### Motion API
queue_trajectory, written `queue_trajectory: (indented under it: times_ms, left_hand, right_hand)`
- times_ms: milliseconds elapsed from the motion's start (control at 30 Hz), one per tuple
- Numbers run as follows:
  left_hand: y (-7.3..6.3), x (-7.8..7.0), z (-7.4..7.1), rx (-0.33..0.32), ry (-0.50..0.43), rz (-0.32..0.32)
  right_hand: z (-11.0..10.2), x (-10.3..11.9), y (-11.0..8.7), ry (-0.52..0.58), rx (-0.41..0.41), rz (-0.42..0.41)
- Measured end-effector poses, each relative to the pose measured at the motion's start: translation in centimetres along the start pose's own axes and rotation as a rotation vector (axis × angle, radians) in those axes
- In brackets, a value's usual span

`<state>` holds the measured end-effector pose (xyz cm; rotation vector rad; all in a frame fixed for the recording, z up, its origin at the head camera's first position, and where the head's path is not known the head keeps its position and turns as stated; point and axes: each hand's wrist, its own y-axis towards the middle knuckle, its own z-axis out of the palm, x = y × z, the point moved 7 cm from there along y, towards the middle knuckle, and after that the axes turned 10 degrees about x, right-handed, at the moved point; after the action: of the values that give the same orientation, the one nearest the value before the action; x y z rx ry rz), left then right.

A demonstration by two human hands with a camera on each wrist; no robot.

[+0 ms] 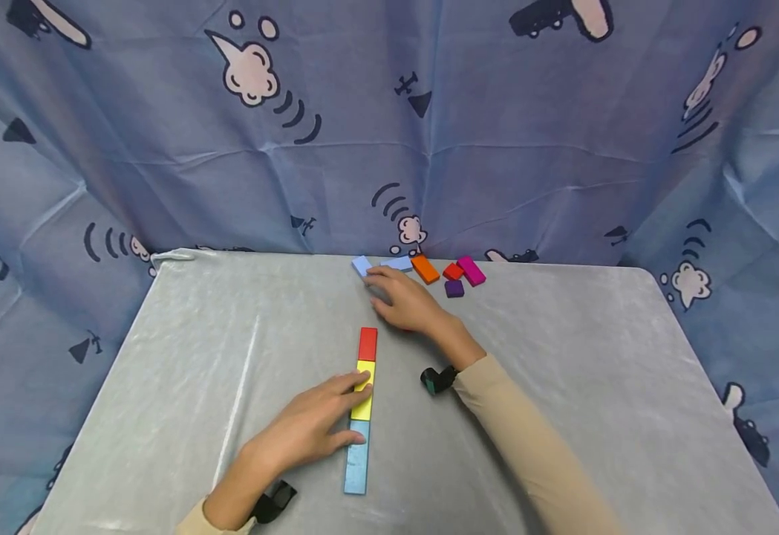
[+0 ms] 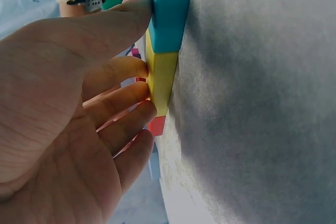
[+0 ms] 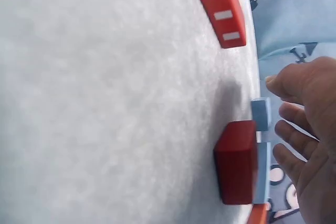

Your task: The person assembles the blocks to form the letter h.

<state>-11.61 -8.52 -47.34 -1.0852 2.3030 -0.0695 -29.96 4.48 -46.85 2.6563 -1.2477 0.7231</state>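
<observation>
A row of flat blocks lies end to end: light blue point(image 1: 356, 473), yellow point(image 1: 362, 411) and red point(image 1: 367, 344). My left hand point(image 1: 305, 423) touches the row from the left side, its fingertips against the yellow block and its thumb on the light blue one. At the back, my right hand point(image 1: 405, 301) hovers beside two pale blue blocks, one left point(image 1: 361, 265) and one right point(image 1: 398, 263). Its fingers look relaxed with nothing between them. In the right wrist view, a dark red block point(image 3: 236, 163) sits near that hand; the head view hides it.
Right of the pale blue blocks lie an orange block point(image 1: 425, 269), a small red block point(image 1: 453, 271), a purple block point(image 1: 454, 288) and a magenta block point(image 1: 471, 270). A grey cloth point(image 1: 596, 386) covers the table, with a patterned blue curtain point(image 1: 496, 148) behind.
</observation>
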Motion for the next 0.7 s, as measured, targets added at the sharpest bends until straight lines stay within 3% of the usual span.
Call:
queue_trajectory:
  times_ms: [400, 700]
  left_hand:
    - [-0.2, 0.1, -0.1, -0.007, -0.003, -0.009]
    - [-0.1, -0.1, -0.2, -0.002, -0.006, 0.002]
  right_hand:
    - [-0.1, 0.1, 3.3, -0.022, 0.072, 0.016]
    - [0.2, 0.0, 4.1, -0.119, 0.168, 0.051]
